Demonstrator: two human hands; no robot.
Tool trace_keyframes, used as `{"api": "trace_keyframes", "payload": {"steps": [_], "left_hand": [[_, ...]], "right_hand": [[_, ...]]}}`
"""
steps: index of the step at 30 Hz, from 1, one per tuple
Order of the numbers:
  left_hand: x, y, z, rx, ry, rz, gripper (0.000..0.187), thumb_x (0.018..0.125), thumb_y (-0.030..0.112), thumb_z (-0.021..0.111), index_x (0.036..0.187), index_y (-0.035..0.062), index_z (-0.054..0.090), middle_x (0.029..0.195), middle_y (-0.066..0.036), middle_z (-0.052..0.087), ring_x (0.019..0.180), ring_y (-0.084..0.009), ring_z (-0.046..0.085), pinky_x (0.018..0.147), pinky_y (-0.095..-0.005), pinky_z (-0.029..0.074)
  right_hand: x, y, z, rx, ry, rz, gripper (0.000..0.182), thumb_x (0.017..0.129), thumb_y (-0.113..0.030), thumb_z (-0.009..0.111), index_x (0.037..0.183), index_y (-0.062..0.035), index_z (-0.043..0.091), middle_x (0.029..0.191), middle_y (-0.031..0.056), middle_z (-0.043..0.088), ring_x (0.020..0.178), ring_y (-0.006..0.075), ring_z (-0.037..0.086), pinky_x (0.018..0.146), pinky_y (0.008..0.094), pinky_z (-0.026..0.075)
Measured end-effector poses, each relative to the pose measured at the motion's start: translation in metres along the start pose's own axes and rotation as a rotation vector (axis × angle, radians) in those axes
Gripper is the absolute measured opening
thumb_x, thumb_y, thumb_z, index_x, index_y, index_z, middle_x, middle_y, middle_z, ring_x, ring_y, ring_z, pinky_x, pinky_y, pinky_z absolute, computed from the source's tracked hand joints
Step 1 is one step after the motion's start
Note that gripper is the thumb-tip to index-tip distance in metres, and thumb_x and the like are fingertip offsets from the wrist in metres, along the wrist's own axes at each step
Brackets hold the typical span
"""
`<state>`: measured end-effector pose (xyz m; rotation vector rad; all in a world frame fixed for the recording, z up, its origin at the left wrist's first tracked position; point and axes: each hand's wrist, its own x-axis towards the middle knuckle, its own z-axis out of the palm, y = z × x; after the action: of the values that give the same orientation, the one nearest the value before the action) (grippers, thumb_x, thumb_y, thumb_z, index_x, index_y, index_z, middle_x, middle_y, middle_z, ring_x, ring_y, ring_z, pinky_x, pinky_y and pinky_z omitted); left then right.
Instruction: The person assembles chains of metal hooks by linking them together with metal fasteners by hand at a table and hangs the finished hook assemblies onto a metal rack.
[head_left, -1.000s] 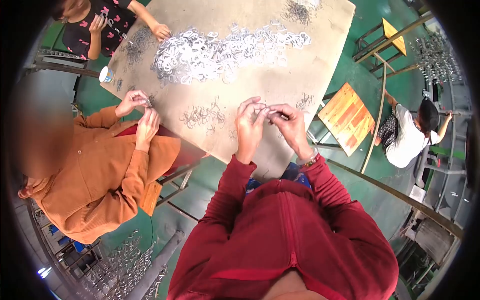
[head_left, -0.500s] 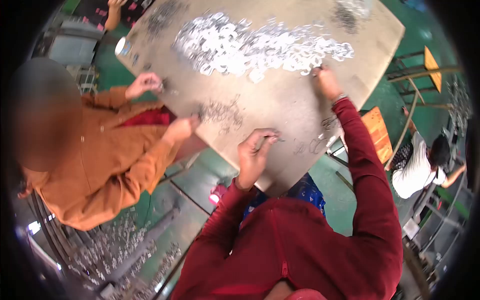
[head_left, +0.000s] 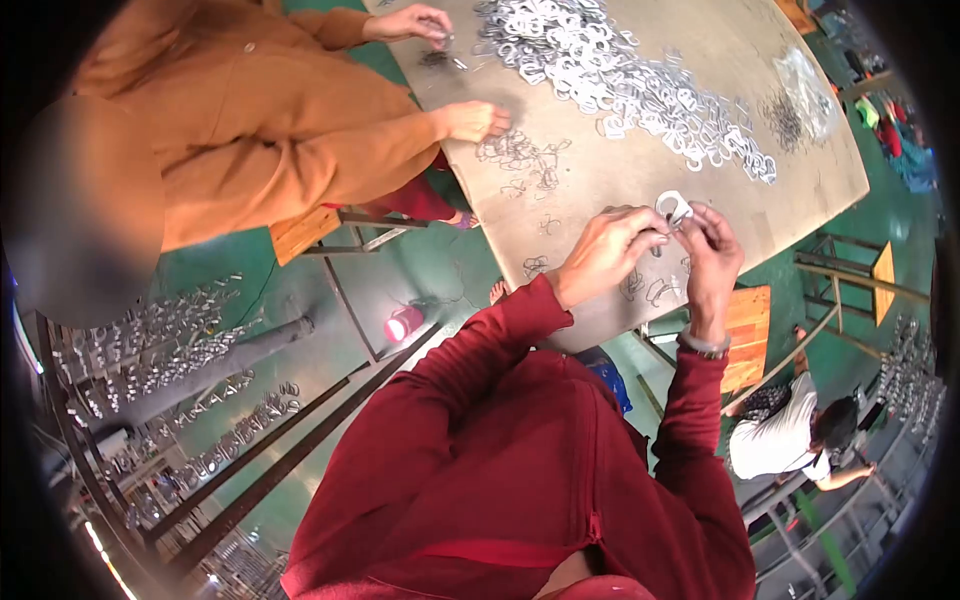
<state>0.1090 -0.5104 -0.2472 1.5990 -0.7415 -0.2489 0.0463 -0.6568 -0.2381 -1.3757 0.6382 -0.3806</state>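
Observation:
A light metal ring (head_left: 674, 207) is held up between my two hands above the tabletop. My right hand (head_left: 712, 262) pinches it from the right side. My left hand (head_left: 612, 250) has its thumb and fingers pressed together close to the ring, on something small and dark that I cannot make out. Thin dark wire pieces (head_left: 660, 292) lie on the table just below my hands. Farther up is a long pile of shiny metal rings (head_left: 640, 92).
A co-worker in a brown jacket (head_left: 290, 150) sits at the left, hands over the table (head_left: 830, 185) near loose wire pieces (head_left: 525, 158). A plastic bag (head_left: 805, 92) and dark small parts (head_left: 782, 120) lie at the right. Another person (head_left: 785, 440) is at lower right.
My right hand has come back from the ring pile and now holds a ring beside my left hand. The view has turned, so the table and co-worker appear shifted.

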Motion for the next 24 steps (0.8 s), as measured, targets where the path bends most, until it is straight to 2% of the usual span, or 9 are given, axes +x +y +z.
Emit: {"api": "trace_keyframes", "payload": {"steps": [2,6,9,12,15,17,19,20,24], "left_hand": [[-0.001,0.002,-0.005,0.077,-0.054,0.02,0.009,0.083,0.007,0.06,0.09,0.0019,0.06,0.081,-0.013,0.064,0.076,-0.0262,0.064,0.066,-0.0346,0.049],[-0.004,0.011,-0.014,0.179,0.001,0.099,0.008,0.083,0.009,0.06,0.088,0.0026,0.059,0.08,-0.013,0.064,0.074,-0.0267,0.063,0.068,-0.0355,0.048],[-0.013,0.012,-0.019,0.249,0.024,0.12,0.009,0.082,0.009,0.061,0.088,0.0028,0.059,0.08,-0.012,0.063,0.075,-0.0275,0.063,0.069,-0.0355,0.048],[-0.025,0.006,-0.031,0.115,-0.006,0.064,0.013,0.082,0.011,0.062,0.093,0.0029,0.06,0.082,-0.012,0.064,0.078,-0.0271,0.063,0.072,-0.0353,0.048],[-0.033,-0.011,-0.046,0.083,0.283,0.012,0.023,0.082,0.014,0.063,0.103,0.0038,0.061,0.085,-0.012,0.065,0.079,-0.0268,0.064,0.075,-0.0347,0.049],[-0.032,-0.047,-0.088,0.187,0.266,-0.13,0.026,0.081,0.017,0.063,0.103,0.0034,0.063,0.091,-0.016,0.065,0.084,-0.0279,0.064,0.074,-0.0362,0.049],[-0.037,-0.113,-0.124,0.446,0.259,-0.228,0.017,0.08,0.016,0.063,0.091,0.0039,0.068,0.087,-0.017,0.065,0.08,-0.0296,0.064,0.07,-0.0372,0.05],[-0.037,-0.138,-0.133,0.557,0.278,-0.173,0.014,0.08,0.015,0.062,0.082,0.0037,0.07,0.081,-0.018,0.064,0.076,-0.0317,0.063,0.069,-0.0384,0.05],[-0.057,-0.202,-0.134,0.921,-0.024,-0.207,0.02,0.074,0.01,0.056,0.092,0.0058,0.066,0.093,-0.017,0.062,0.088,-0.0314,0.061,0.074,-0.0391,0.051]], "right_hand": [[-0.017,-0.004,0.01,-0.004,0.035,-0.091,0.021,0.079,0.004,0.063,0.101,0.0042,0.061,0.092,0.0107,0.064,0.084,0.0142,0.06,0.073,0.026,0.052],[-0.034,-0.015,0.027,0.011,0.099,-0.213,0.021,0.077,0.005,0.066,0.098,0.0042,0.063,0.086,0.0084,0.066,0.077,0.0115,0.06,0.068,0.0229,0.048],[-0.042,-0.014,0.032,0.041,0.116,-0.227,0.022,0.076,0.005,0.067,0.098,0.005,0.063,0.082,0.0086,0.066,0.07,0.011,0.059,0.066,0.0223,0.047],[-0.045,-0.012,0.037,0.119,0.133,-0.199,0.021,0.076,0.006,0.066,0.096,0.0061,0.063,0.081,0.0099,0.066,0.067,0.0114,0.059,0.062,0.0222,0.045],[-0.045,-0.012,0.047,0.229,0.109,-0.129,0.02,0.075,0.007,0.065,0.095,0.007,0.063,0.08,0.011,0.066,0.066,0.0125,0.059,0.062,0.0236,0.045],[-0.041,-0.011,0.047,0.212,0.101,-0.132,0.019,0.075,0.007,0.065,0.094,0.0072,0.063,0.08,0.0113,0.066,0.066,0.0128,0.058,0.062,0.0245,0.045],[-0.039,-0.008,0.046,0.2,0.096,-0.132,0.019,0.075,0.007,0.065,0.094,0.0074,0.063,0.079,0.0112,0.066,0.067,0.013,0.058,0.063,0.025,0.045],[-0.037,-0.006,0.046,0.199,0.089,-0.137,0.019,0.075,0.007,0.065,0.094,0.0075,0.063,0.079,0.0111,0.066,0.067,0.013,0.058,0.063,0.025,0.045],[-0.035,-0.007,0.046,0.107,0.114,-0.154,0.019,0.074,0.008,0.064,0.093,0.0082,0.063,0.076,0.0101,0.065,0.066,0.0131,0.057,0.065,0.0243,0.044]]}}
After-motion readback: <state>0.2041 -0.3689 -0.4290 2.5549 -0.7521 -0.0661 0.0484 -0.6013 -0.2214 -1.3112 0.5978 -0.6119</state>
